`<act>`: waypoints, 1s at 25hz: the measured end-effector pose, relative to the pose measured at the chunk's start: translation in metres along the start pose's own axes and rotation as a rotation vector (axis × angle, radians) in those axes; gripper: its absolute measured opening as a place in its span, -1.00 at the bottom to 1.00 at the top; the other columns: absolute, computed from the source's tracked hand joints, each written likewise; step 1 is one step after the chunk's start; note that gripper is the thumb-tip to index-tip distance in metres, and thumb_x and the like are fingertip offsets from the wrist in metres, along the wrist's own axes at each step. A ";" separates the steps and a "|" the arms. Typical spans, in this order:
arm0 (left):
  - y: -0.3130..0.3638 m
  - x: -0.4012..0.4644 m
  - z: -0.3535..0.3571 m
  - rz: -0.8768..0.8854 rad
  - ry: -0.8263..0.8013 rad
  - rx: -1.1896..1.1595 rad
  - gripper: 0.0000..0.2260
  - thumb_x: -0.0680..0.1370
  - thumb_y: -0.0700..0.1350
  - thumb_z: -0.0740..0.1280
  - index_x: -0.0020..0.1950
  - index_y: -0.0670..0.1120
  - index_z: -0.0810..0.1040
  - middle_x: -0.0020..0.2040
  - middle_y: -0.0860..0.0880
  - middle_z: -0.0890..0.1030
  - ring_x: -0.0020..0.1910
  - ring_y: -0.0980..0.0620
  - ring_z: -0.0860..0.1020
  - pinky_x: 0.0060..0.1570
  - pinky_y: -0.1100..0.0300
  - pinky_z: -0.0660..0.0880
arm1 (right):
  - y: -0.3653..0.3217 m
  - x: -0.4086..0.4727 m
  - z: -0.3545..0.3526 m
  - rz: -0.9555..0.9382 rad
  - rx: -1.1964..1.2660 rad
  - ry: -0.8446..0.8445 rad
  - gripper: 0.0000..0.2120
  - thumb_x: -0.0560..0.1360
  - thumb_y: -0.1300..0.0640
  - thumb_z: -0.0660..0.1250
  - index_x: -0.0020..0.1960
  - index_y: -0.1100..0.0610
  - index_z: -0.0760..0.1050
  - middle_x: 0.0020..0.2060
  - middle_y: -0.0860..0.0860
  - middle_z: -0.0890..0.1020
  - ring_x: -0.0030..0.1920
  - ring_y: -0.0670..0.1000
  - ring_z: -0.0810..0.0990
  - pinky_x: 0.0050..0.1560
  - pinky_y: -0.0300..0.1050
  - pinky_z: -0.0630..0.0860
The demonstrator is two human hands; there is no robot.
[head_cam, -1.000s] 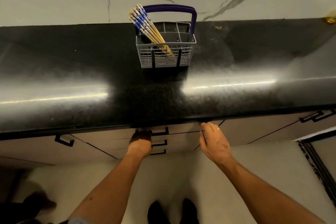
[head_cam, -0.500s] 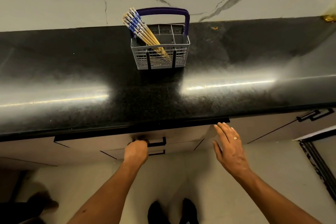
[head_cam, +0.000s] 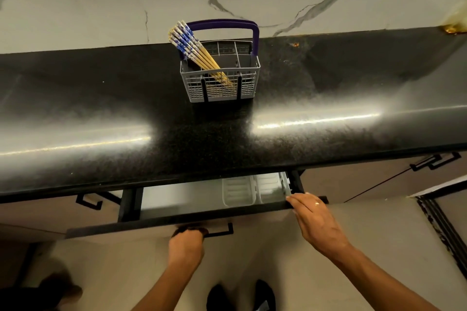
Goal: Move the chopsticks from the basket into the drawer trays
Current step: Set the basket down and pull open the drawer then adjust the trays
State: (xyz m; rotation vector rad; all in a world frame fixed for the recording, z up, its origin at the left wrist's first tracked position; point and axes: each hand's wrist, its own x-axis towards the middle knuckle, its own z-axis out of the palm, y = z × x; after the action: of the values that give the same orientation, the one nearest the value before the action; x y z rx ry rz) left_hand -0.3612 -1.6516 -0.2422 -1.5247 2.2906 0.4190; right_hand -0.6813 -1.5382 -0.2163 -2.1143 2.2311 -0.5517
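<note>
A grey cutlery basket (head_cam: 249,88) with a purple handle stands on the black countertop near the wall. Several yellow chopsticks (head_cam: 195,52) with blue-and-white tops lean to the left in it. Below the counter edge the drawer (head_cam: 177,221) is partly pulled out, showing white ribbed trays (head_cam: 238,192) at its right side. My left hand (head_cam: 187,243) grips the black drawer handle from below. My right hand (head_cam: 316,219) rests with straight fingers on the drawer's front edge at the right.
The black countertop (head_cam: 126,108) is glossy with bright reflections. A marble wall rises behind it. Cabinet fronts with black handles (head_cam: 434,161) flank the drawer. My feet (head_cam: 240,295) show on the beige floor below, with a dark frame edge at the right.
The drawer has slid out from under the counter and its trays now show. My left hand came back with the handle. My right hand moved onto the drawer's front edge.
</note>
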 end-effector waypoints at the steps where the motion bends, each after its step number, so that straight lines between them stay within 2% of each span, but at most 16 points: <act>1: 0.000 -0.010 0.002 0.014 -0.007 -0.009 -0.66 0.59 -0.12 0.19 0.30 0.17 0.56 0.19 0.03 0.66 0.18 -0.02 0.59 0.20 0.15 0.49 | -0.003 -0.011 0.000 0.004 0.013 -0.023 -0.56 0.43 0.28 0.48 0.29 0.14 0.54 0.17 0.08 0.64 0.21 0.08 0.60 0.28 0.12 0.53; 5: 0.011 -0.057 -0.003 0.055 -0.166 -0.185 -0.62 0.60 0.09 0.23 0.42 0.16 0.45 0.39 0.09 0.53 0.40 0.02 0.45 0.38 0.19 0.36 | -0.015 -0.054 -0.006 0.030 0.044 -0.055 -0.57 0.40 0.29 0.50 0.24 0.12 0.58 0.13 0.03 0.65 0.17 0.04 0.61 0.28 -0.01 0.51; 7: 0.012 -0.085 -0.016 0.111 -0.303 -0.369 -0.54 0.53 0.18 0.32 0.43 0.16 0.46 0.41 0.15 0.50 0.41 0.13 0.43 0.39 0.29 0.32 | -0.020 -0.071 -0.009 0.012 0.054 -0.055 -0.56 0.36 0.33 0.51 0.22 0.15 0.60 0.11 0.03 0.66 0.13 0.04 0.62 0.27 -0.02 0.51; 9: 0.012 -0.106 -0.037 0.139 -0.446 -0.676 -0.58 0.47 0.20 0.42 0.30 0.16 0.58 0.27 0.22 0.61 0.26 0.30 0.53 0.33 0.38 0.35 | -0.025 -0.084 -0.016 -0.027 0.057 -0.037 -0.69 0.44 0.29 0.40 0.18 0.18 0.63 0.07 0.03 0.68 0.08 0.03 0.65 0.24 -0.03 0.52; 10: 0.013 -0.109 -0.046 0.144 -0.509 -0.825 -0.63 0.45 0.19 0.46 0.22 0.15 0.64 0.17 0.23 0.67 0.18 0.34 0.57 0.31 0.37 0.40 | -0.027 -0.089 -0.020 -0.040 0.053 -0.033 -0.74 0.52 0.21 0.29 0.15 0.19 0.65 0.04 0.03 0.69 0.04 0.03 0.66 0.18 -0.03 0.55; 12: 0.016 -0.102 -0.058 0.119 -0.538 -1.058 -0.75 0.50 0.08 0.47 0.14 0.05 0.70 0.03 0.11 0.74 0.08 0.21 0.66 0.22 0.26 0.53 | -0.031 -0.098 -0.025 -0.058 0.078 -0.011 -0.62 0.61 0.08 0.12 0.09 0.19 0.68 -0.01 0.02 0.70 -0.02 0.03 0.68 0.05 -0.04 0.61; 14: 0.023 -0.084 -0.060 -0.025 -0.423 -1.210 -0.83 0.56 -0.12 0.41 0.12 -0.11 0.69 -0.07 -0.07 0.76 -0.04 0.02 0.72 0.02 0.17 0.62 | -0.033 -0.106 -0.031 -0.072 0.096 0.004 -0.64 0.58 0.06 0.16 0.02 0.15 0.71 -0.06 -0.01 0.71 -0.08 -0.01 0.69 -0.04 -0.09 0.62; 16: 0.031 -0.062 -0.054 -0.162 -0.236 -1.170 -0.84 0.57 -0.21 0.37 0.12 -0.18 0.67 -0.14 -0.09 0.75 -0.15 -0.02 0.71 -0.13 0.17 0.57 | -0.036 -0.112 -0.039 -0.085 0.102 -0.019 -0.78 0.47 0.12 0.31 -0.03 0.11 0.72 -0.11 -0.06 0.71 -0.13 -0.05 0.69 -0.10 -0.16 0.62; 17: 0.034 -0.051 -0.049 -0.192 -0.179 -1.089 -0.81 0.57 -0.19 0.37 0.15 -0.17 0.66 -0.11 -0.07 0.74 -0.13 -0.02 0.69 -0.11 0.18 0.54 | -0.038 -0.115 -0.043 -0.081 0.107 -0.039 -0.82 0.39 0.17 0.41 -0.05 0.08 0.72 -0.12 -0.08 0.71 -0.14 -0.07 0.68 -0.13 -0.19 0.62; 18: 0.038 -0.042 -0.044 -0.208 -0.153 -0.997 -0.77 0.57 -0.14 0.38 0.20 -0.13 0.63 -0.04 -0.06 0.73 -0.06 -0.01 0.68 -0.05 0.19 0.52 | -0.039 -0.118 -0.048 -0.066 0.125 -0.073 -0.78 0.30 0.19 0.49 -0.05 0.05 0.72 -0.13 -0.11 0.70 -0.16 -0.09 0.68 -0.16 -0.21 0.61; 20: 0.045 -0.028 -0.034 -0.228 -0.169 -0.843 -0.63 0.56 -0.02 0.38 0.34 -0.10 0.53 0.09 -0.06 0.69 0.11 -0.02 0.62 0.07 0.21 0.48 | -0.043 -0.123 -0.056 -0.055 0.155 -0.147 -0.71 0.26 0.11 0.58 -0.02 0.00 0.71 -0.13 -0.15 0.69 -0.15 -0.14 0.66 -0.18 -0.28 0.59; 21: 0.048 -0.024 -0.028 -0.233 -0.194 -0.796 -0.56 0.55 0.02 0.38 0.39 -0.11 0.47 0.07 -0.06 0.69 0.14 -0.02 0.61 0.10 0.21 0.47 | -0.045 -0.124 -0.059 -0.049 0.172 -0.170 -0.72 0.29 0.05 0.56 0.00 -0.02 0.71 -0.13 -0.16 0.68 -0.15 -0.16 0.65 -0.20 -0.31 0.57; 23: 0.055 -0.020 -0.019 -0.233 -0.242 -0.735 -0.47 0.53 0.04 0.39 0.46 -0.10 0.40 -0.05 -0.02 0.70 0.07 0.00 0.64 0.09 0.19 0.52 | -0.048 -0.124 -0.062 0.029 0.234 -0.184 -0.75 0.35 -0.02 0.50 0.02 -0.05 0.69 -0.12 -0.18 0.67 -0.18 -0.19 0.64 -0.26 -0.34 0.56; 25: 0.058 -0.023 -0.011 -0.244 -0.272 -0.698 -0.46 0.49 -0.01 0.39 0.46 -0.03 0.39 -0.07 0.00 0.70 -0.02 -0.01 0.68 0.03 0.11 0.60 | -0.048 -0.115 -0.059 0.110 0.270 -0.189 -0.72 0.38 0.01 0.50 0.09 -0.05 0.67 -0.04 -0.16 0.67 -0.14 -0.16 0.65 -0.22 -0.32 0.58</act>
State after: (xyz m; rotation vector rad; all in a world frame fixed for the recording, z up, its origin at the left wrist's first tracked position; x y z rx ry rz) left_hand -0.4088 -1.6161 -0.2191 -1.8695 1.7964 1.3618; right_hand -0.6398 -1.4132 -0.1746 -1.8202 2.0263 -0.5828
